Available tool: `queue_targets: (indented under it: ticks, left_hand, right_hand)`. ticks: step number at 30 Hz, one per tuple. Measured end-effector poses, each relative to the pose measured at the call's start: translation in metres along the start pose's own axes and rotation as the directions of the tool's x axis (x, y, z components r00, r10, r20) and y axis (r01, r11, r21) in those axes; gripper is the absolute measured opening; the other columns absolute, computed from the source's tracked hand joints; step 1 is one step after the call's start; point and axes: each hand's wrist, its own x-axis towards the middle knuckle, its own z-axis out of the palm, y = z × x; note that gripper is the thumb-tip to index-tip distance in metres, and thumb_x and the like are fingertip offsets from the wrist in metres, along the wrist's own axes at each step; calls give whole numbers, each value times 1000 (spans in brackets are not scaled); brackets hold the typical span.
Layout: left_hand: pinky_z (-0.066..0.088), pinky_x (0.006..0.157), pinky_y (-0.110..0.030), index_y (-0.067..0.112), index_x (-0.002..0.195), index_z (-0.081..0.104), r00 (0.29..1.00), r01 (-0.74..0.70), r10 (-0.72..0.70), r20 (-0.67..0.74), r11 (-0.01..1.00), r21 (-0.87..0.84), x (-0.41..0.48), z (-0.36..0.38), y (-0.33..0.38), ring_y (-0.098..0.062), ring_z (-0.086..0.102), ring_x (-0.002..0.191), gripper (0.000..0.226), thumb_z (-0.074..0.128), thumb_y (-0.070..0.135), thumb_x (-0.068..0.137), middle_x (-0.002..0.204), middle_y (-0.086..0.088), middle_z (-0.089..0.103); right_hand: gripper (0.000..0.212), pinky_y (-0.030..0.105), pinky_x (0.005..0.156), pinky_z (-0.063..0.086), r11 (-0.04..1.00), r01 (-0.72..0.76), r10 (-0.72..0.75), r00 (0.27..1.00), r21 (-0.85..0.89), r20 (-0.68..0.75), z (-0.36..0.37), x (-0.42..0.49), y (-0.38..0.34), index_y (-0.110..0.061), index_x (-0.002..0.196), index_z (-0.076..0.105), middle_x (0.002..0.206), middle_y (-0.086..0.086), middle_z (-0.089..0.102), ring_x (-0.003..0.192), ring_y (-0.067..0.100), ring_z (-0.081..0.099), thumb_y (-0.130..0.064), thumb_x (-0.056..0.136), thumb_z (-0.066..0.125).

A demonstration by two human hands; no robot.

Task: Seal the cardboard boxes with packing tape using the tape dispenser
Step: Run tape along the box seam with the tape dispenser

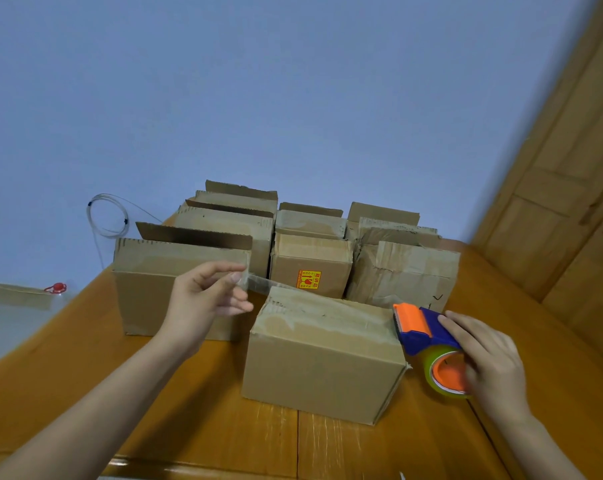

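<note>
A closed cardboard box (322,355) stands nearest me on the wooden table (196,420). My right hand (487,355) grips the blue and orange tape dispenser (428,337) at the box's right top edge, its clear tape roll hanging beside the box. A strip of clear tape (262,284) stretches leftward from the dispenser over the box top. My left hand (206,296) pinches the strip's free end between thumb and forefinger, in the air past the box's left top corner.
Several more cardboard boxes stand behind, some with flaps up, such as the large one (154,289) at left and one with a red-yellow label (310,265). A coiled clear cable (107,216) hangs on the blue wall. A wooden door (577,209) is at right.
</note>
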Motion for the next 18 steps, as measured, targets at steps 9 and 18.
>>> queue_targets:
  ticks: [9,18]
  left_hand:
    - [60,67,-25,6,104,65,999,42,-40,-23,997,64,1,2,3,-24,72,77,16,53,4,93,81,-14,71]
    - [57,73,-20,6,98,66,996,54,-62,56,991,125,1,-3,10,-17,69,88,20,65,7,78,97,-16,67]
  right_hand:
    - [85,46,79,46,1000,9,-9,1000,-7,-21,1,0,1,-16,128,46,119,18,63,115,27,47,22,56,72]
    - [93,47,78,48,1000,0,0,1000,-9,-8,1,1,0,-16,128,46,119,17,63,115,26,46,20,49,81]
